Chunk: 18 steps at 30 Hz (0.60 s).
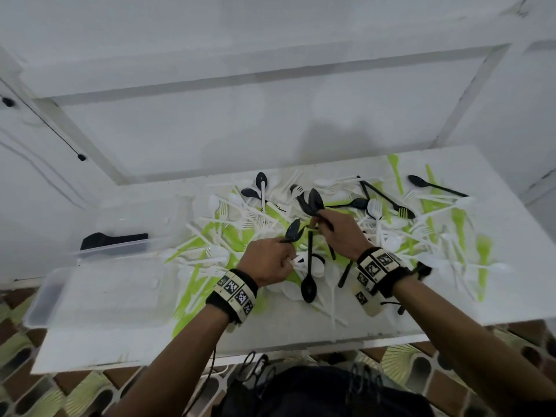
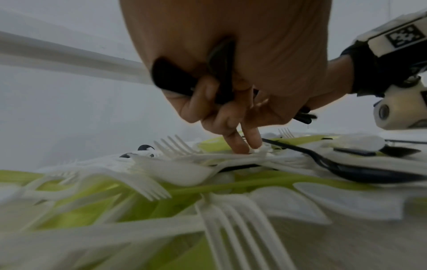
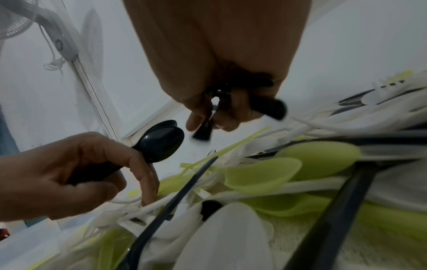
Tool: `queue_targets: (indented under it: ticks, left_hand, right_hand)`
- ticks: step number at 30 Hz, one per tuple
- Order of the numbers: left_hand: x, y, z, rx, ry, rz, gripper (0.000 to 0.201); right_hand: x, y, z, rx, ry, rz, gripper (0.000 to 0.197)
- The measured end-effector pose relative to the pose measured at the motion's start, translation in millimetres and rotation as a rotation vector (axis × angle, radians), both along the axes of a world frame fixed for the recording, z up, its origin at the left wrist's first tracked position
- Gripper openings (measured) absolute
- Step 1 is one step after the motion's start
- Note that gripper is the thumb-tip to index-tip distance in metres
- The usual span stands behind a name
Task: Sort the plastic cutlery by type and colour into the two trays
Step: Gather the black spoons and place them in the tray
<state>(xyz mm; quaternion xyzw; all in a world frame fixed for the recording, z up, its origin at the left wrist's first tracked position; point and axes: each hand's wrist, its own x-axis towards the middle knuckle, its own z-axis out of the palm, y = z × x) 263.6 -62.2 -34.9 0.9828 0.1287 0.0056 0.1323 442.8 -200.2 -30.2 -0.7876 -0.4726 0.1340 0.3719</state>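
A mixed pile of white, green and black plastic cutlery [image 1: 346,230] covers the white table. My left hand [image 1: 272,261] grips black spoons [image 1: 293,230] whose bowls stick up past the knuckles; in the left wrist view two of its fingers [image 2: 240,144] reach down and touch white cutlery [image 2: 215,156] in the pile. My right hand [image 1: 332,233] holds a bunch of black spoons [image 1: 313,201] just beyond the left hand, their handles [image 3: 270,107] poking out of the fist. A loose black spoon [image 1: 309,284] lies between my wrists.
Two clear trays stand at the table's left: the far tray [image 1: 144,243] holds black cutlery [image 1: 114,239], and the near tray [image 1: 45,299] sits at the front left corner. More black spoons [image 1: 433,185] lie at the far right. White wall behind.
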Motion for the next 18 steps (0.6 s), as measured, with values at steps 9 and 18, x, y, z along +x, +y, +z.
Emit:
queue_targets:
  ticks: [9,18]
  left_hand:
    - [-3.7,1.0,-3.8,0.122,0.133,-0.034,0.034]
    - [-18.1,1.5,-9.2,0.074,0.033,-0.077,0.048]
  right_hand:
    - [-9.1,0.3,0.8,-0.121,0.107,-0.012,0.030]
    - [-12.7,-30.0,5.8,-0.112,-0.125,0.143,0.027]
